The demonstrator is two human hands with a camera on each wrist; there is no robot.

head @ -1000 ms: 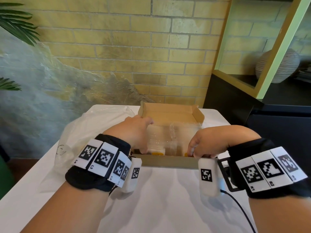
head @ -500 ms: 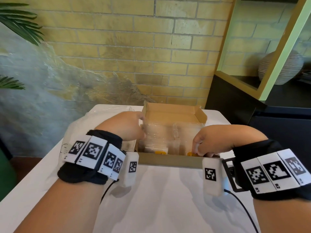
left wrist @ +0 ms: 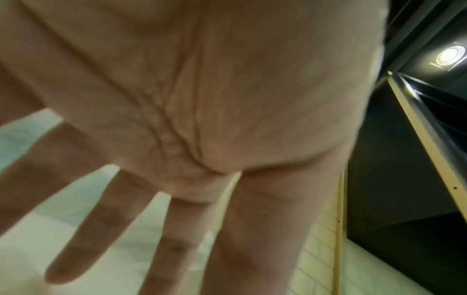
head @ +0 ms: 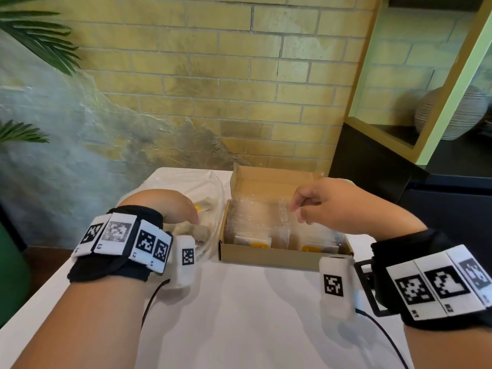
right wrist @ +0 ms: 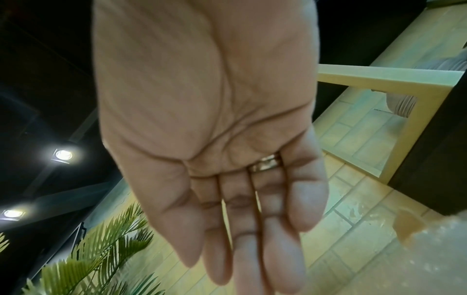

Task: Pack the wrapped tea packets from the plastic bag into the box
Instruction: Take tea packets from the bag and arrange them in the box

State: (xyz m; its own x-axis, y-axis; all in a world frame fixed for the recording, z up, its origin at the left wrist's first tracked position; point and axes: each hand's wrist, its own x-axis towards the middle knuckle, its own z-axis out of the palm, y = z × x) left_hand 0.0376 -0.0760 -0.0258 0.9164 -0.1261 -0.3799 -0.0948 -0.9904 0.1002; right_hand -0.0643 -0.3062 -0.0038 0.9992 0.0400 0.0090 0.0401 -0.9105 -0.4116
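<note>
An open brown cardboard box [head: 277, 258] sits at the middle of the white table, with several clear-wrapped tea packets [head: 253, 239] standing in rows inside it. To its left lies the clear plastic bag [head: 213, 187], which holds more tea packets [head: 198, 231]. My left hand [head: 190, 218] reaches down into the bag, just over those packets; in the left wrist view its fingers [left wrist: 83, 239] are spread and straight, holding nothing. My right hand [head: 306, 209] hovers above the box's middle, empty, and its palm and fingers [right wrist: 242, 239] look relaxed in the right wrist view.
The white table [head: 253, 315] carries a black cable [head: 383, 331] near my right wrist. A brick wall stands behind. On the right is a black cabinet [head: 378, 166] with a green-framed shelf and a ribbed vase [head: 452, 113]. Palm leaves [head: 34, 35] hang at the left.
My left hand moved from the box's left side over into the plastic bag. My right hand lifted off the box's front right corner and now hovers above the packets.
</note>
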